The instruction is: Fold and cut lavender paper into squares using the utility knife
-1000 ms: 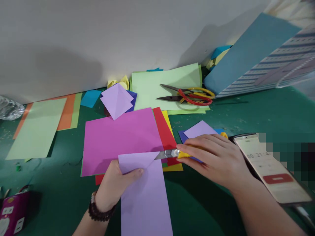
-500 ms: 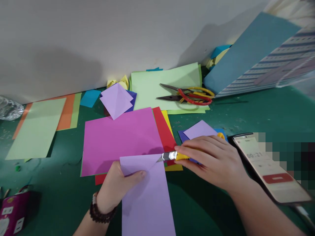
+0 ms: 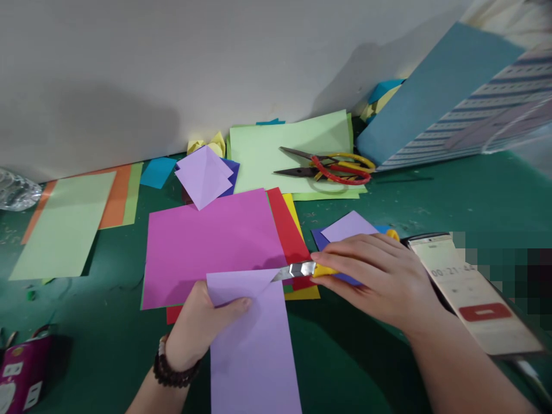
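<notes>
My left hand (image 3: 207,319) grips a sheet of lilac paper (image 3: 254,362) by its upper left part, thumb on top and the other fingers hidden beneath. The paper's top edge looks folded, with a slanting line near the upper right corner. In my right hand (image 3: 373,282) is a yellow utility knife (image 3: 323,270), its metal blade pointing left. The blade tip is at the paper's upper right corner, seemingly in the fold. Under the sheet's top edge lies a magenta sheet (image 3: 211,241) with red paper (image 3: 288,224) beneath it.
Red-and-yellow-handled scissors (image 3: 336,167) rest on pale green sheets (image 3: 259,155) by the wall. A folded lilac piece (image 3: 204,178) lies left of them. A phone (image 3: 470,282) is beside my right forearm. A blue patterned bag (image 3: 444,98) stands back right; a magenta power strip (image 3: 23,368) sits at left.
The lilac paper and my left hand have shifted slightly left. My right hand and the knife have moved a little right and up, with the blade tip still at the corner.
</notes>
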`<move>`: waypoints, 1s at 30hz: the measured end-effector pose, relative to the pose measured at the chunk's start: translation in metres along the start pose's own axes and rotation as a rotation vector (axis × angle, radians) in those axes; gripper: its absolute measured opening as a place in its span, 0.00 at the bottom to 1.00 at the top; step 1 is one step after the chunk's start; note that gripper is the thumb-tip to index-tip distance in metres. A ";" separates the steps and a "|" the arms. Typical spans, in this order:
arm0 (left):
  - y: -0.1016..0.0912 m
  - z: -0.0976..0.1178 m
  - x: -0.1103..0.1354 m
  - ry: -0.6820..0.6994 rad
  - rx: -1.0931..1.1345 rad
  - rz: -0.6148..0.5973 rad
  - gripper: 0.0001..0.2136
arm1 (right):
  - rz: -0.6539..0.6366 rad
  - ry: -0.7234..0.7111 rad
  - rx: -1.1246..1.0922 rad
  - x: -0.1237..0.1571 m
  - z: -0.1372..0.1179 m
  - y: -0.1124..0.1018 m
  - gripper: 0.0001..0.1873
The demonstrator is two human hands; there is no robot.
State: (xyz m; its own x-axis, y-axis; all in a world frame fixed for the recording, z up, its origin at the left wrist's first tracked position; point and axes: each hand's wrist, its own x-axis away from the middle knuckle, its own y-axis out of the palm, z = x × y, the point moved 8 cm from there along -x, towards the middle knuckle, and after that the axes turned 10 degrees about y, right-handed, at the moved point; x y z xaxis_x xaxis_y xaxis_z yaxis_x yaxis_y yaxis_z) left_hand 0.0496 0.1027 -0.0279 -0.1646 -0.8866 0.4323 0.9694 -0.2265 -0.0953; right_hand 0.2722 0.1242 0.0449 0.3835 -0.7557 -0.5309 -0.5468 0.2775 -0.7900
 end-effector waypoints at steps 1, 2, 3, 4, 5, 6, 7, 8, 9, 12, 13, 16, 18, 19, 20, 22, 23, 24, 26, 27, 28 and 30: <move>0.001 -0.002 0.000 -0.005 0.016 -0.002 0.13 | -0.004 0.002 -0.005 0.000 0.000 0.000 0.11; 0.001 -0.002 -0.001 -0.007 0.030 -0.004 0.13 | -0.008 0.005 -0.009 0.000 -0.001 0.001 0.11; 0.002 -0.003 -0.001 -0.006 0.041 -0.010 0.14 | -0.011 0.006 -0.011 0.000 -0.001 0.001 0.11; 0.003 -0.003 -0.001 -0.004 0.051 -0.020 0.14 | -0.013 0.005 -0.012 0.000 -0.002 0.002 0.11; 0.004 -0.002 -0.001 -0.002 0.062 -0.031 0.14 | -0.015 0.005 -0.011 0.000 -0.002 0.002 0.11; 0.006 -0.002 0.000 -0.001 0.077 -0.044 0.14 | -0.017 0.007 -0.009 0.000 -0.002 0.002 0.10; 0.007 -0.001 0.000 0.000 0.095 -0.057 0.14 | -0.018 0.009 -0.005 0.000 -0.002 0.002 0.10; 0.009 0.000 0.000 0.004 0.114 -0.069 0.14 | -0.021 0.013 -0.002 -0.001 -0.002 0.002 0.10; 0.010 0.000 0.000 0.009 0.127 -0.078 0.14 | -0.023 0.016 -0.001 -0.001 -0.002 0.002 0.10; 0.009 0.000 -0.001 0.022 0.092 -0.074 0.15 | -0.031 0.022 -0.010 -0.001 -0.002 0.002 0.09; 0.008 -0.001 -0.002 0.025 0.060 -0.068 0.15 | -0.032 0.023 -0.013 -0.002 -0.002 0.002 0.09; 0.005 -0.003 -0.003 0.031 -0.018 -0.058 0.14 | -0.031 0.018 -0.016 -0.002 -0.003 0.002 0.08; 0.005 -0.003 -0.004 0.029 -0.032 -0.069 0.13 | -0.040 0.020 -0.022 -0.002 -0.002 0.003 0.10; 0.005 -0.001 -0.003 0.028 -0.030 -0.081 0.13 | -0.045 0.021 -0.033 -0.002 -0.002 0.003 0.11; 0.005 0.000 -0.003 0.027 -0.024 -0.098 0.14 | -0.052 0.020 -0.047 -0.002 -0.001 0.003 0.11; 0.005 0.004 -0.003 0.023 -0.013 -0.135 0.15 | -0.061 0.013 -0.079 -0.001 -0.001 0.004 0.11; 0.004 0.005 -0.002 0.018 -0.013 -0.150 0.15 | -0.060 0.009 -0.089 -0.001 -0.001 0.004 0.11; 0.004 0.006 -0.002 0.011 -0.017 -0.159 0.15 | -0.057 0.007 -0.092 -0.001 -0.002 0.004 0.11; 0.003 0.005 -0.002 0.005 -0.029 -0.156 0.16 | -0.051 0.012 -0.078 0.000 -0.003 0.004 0.11; 0.003 0.005 -0.003 0.008 -0.034 -0.146 0.16 | -0.049 0.015 -0.067 0.000 -0.003 0.005 0.10; 0.003 0.004 -0.003 0.012 -0.035 -0.134 0.16 | -0.045 0.019 -0.057 0.000 -0.004 0.005 0.10; 0.005 0.002 -0.003 0.017 -0.019 -0.106 0.16 | -0.038 0.032 -0.038 0.000 -0.005 0.007 0.09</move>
State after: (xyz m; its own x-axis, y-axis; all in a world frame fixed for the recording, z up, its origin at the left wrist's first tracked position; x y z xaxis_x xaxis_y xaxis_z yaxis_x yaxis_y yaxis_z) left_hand 0.0549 0.1056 -0.0280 -0.2689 -0.8641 0.4256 0.9428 -0.3266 -0.0674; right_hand 0.2645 0.1230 0.0412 0.3812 -0.7838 -0.4903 -0.5607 0.2257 -0.7967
